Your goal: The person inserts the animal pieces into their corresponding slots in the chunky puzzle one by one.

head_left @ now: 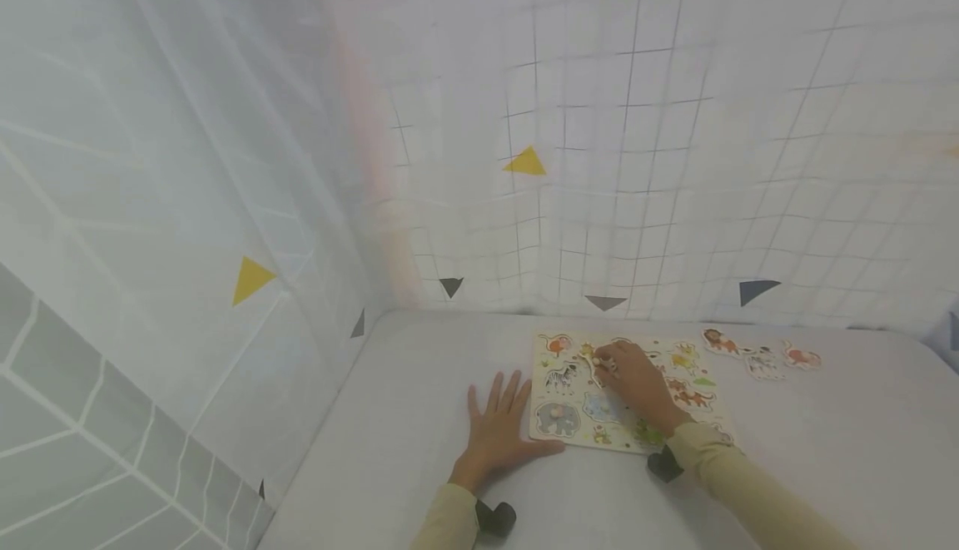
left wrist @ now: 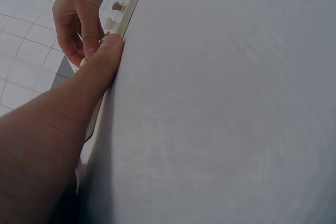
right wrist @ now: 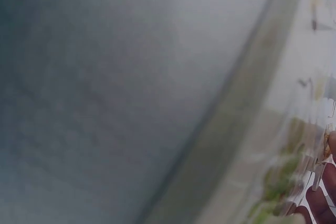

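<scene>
A wooden animal peg puzzle board lies on the white-covered table. Over its upper middle, my right hand pinches the small knob of a giraffe puzzle piece, partly hidden by the fingers. My left hand lies palm down with fingers spread, its thumb along the board's near left corner. In the left wrist view the left thumb is right at the board's edge, and the right hand shows beyond it. Fingertips of the right hand appear at the edge of the right wrist view.
Right of the board lie a loose lion piece, a black-and-white piece and a reddish piece. On the board are an elephant, a zebra and other animals. A patterned curtain hangs behind the table.
</scene>
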Motion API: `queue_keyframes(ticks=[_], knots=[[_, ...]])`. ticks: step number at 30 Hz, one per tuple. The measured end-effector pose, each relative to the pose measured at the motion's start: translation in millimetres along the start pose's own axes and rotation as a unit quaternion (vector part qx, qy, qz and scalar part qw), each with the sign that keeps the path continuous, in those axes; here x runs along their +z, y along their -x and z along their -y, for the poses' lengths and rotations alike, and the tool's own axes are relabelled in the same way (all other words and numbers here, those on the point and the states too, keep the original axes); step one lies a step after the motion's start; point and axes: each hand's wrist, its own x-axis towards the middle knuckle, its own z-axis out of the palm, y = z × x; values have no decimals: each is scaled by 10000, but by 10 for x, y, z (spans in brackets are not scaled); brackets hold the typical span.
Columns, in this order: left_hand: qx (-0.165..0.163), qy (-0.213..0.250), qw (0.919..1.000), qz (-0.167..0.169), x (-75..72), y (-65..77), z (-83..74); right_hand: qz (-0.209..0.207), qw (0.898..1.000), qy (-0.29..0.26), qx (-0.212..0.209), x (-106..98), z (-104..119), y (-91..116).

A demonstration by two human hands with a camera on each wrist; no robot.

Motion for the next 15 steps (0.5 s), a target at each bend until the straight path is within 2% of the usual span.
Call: queue_keyframes(ticks=[9,15], knots=[[11,137,9999,-12,-93,43,-55,-6,10000,93,20,25,-18,-6],[-4,111,9999,18,-78,28,-47,-67,9999,156,-10,52,-38,-9]])
